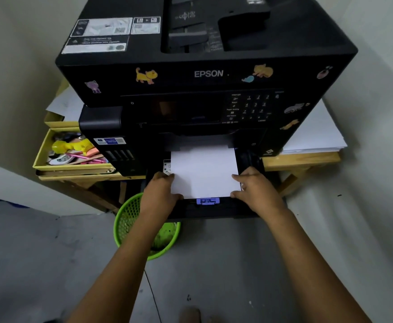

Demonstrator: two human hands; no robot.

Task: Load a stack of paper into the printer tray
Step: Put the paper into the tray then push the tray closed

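A black Epson printer (204, 75) with cartoon stickers stands on a wooden table. Its paper tray (214, 209) is pulled out at the bottom front, with a blue guide clip (207, 201) at the near edge. A white stack of paper (203, 171) lies in the tray, its far end under the printer body. My left hand (160, 192) grips the stack's near left corner. My right hand (256, 190) holds the near right corner. Both thumbs rest on top of the paper.
A green mesh waste basket (130, 220) stands on the floor under the tray's left side. A yellow box (41, 157) of pens and stationery sits left of the printer. More white sheets (316, 134) lie on the wooden table (300, 159) to the right.
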